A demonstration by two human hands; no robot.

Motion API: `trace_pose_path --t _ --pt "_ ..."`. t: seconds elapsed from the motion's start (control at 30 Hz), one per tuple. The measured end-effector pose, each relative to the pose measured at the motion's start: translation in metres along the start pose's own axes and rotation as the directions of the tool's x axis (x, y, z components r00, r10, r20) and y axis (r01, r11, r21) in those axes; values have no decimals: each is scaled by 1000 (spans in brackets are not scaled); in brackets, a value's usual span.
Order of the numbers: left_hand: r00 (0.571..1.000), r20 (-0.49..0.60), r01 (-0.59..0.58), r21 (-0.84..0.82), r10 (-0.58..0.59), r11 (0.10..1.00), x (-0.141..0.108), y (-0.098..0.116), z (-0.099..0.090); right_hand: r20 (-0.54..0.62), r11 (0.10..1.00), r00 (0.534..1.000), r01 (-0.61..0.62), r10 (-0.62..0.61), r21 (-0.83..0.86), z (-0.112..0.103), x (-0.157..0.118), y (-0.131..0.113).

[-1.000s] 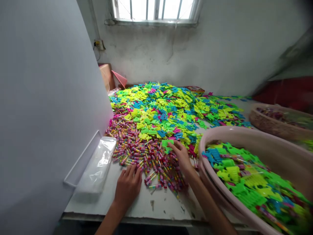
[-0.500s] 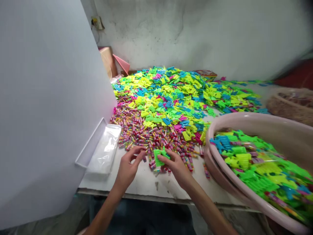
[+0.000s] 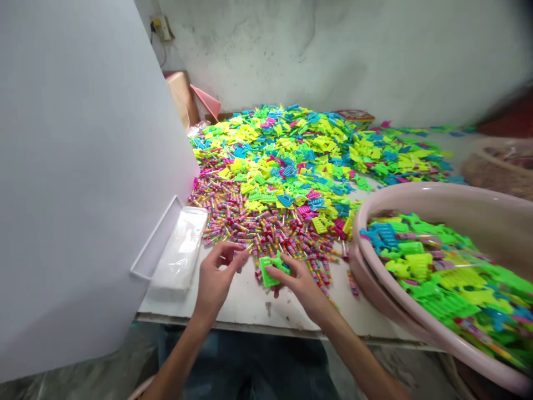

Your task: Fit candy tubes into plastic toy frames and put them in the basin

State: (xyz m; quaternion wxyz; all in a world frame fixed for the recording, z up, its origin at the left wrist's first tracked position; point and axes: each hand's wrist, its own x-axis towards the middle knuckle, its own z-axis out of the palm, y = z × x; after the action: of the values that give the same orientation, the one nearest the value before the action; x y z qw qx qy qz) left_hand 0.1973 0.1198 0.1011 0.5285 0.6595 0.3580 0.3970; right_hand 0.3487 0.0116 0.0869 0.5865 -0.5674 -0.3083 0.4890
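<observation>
My right hand (image 3: pixel 297 280) is closed on a bright green plastic comb (image 3: pixel 267 273) with a shaped handle, held just above the table's front part. To the left, my left hand (image 3: pixel 219 272) has its thumb and fingertips drawn together. A small purplish bit shows by those fingertips, too blurred to name. Just beyond both hands lies a heap of small pink-purple tubes (image 3: pixel 233 219) with multicoloured ends. Behind them rises a large pile of yellow, green, blue and pink plastic combs (image 3: pixel 287 150).
At right, a pink basin (image 3: pixel 433 191) holds packed combs and tubes in clear wrap. A stack of clear plastic bags (image 3: pixel 181 250) lies at left beside a white tray (image 3: pixel 144 261). A tall white panel (image 3: pixel 83 166) walls off the left. Another basin (image 3: pixel 495 166) stands behind, blurred.
My left hand has shifted slightly left, its fingertips still close together. The right hand keeps the green comb in nearly the same place. The view has tilted a little.
</observation>
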Motion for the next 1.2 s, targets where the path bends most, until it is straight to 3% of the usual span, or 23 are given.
trace_pose_path --t 0.07,0.13,0.2,0.3,0.4,0.63,0.8,1.07,1.2 --pt "997 -74 10 -45 -13 999 -1 -1 -3 9 1000 1000 -2 2 8 0 -1 -2" --pt "999 -44 24 -93 -29 995 -4 -1 -5 19 1000 1000 1 -2 17 1 -3 -5" --pt "995 93 56 -140 -43 989 -7 -1 -7 29 1000 1000 11 -12 17 1 -4 -8" --pt "951 304 111 -172 -55 979 -13 -2 -7 51 1000 998 28 -28 2 1 -4 -10" --pt "914 402 111 -118 -55 987 -16 -2 -6 65 999 997 41 -39 -34 0 -5 -10" --pt "937 348 -36 159 -22 987 -17 6 -3 76 990 996 59 -50 -128 -3 -10 -12" --pt "934 351 15 151 -68 988 -15 12 -4 70 989 996 61 -52 -131 -4 -12 -15" --pt "885 451 19 211 -115 977 -13 14 -11 111 977 990 104 -85 -184 -4 -13 -14" --pt "846 511 79 166 -154 983 -15 15 -16 126 934 978 196 -165 -300 -2 -18 -14"
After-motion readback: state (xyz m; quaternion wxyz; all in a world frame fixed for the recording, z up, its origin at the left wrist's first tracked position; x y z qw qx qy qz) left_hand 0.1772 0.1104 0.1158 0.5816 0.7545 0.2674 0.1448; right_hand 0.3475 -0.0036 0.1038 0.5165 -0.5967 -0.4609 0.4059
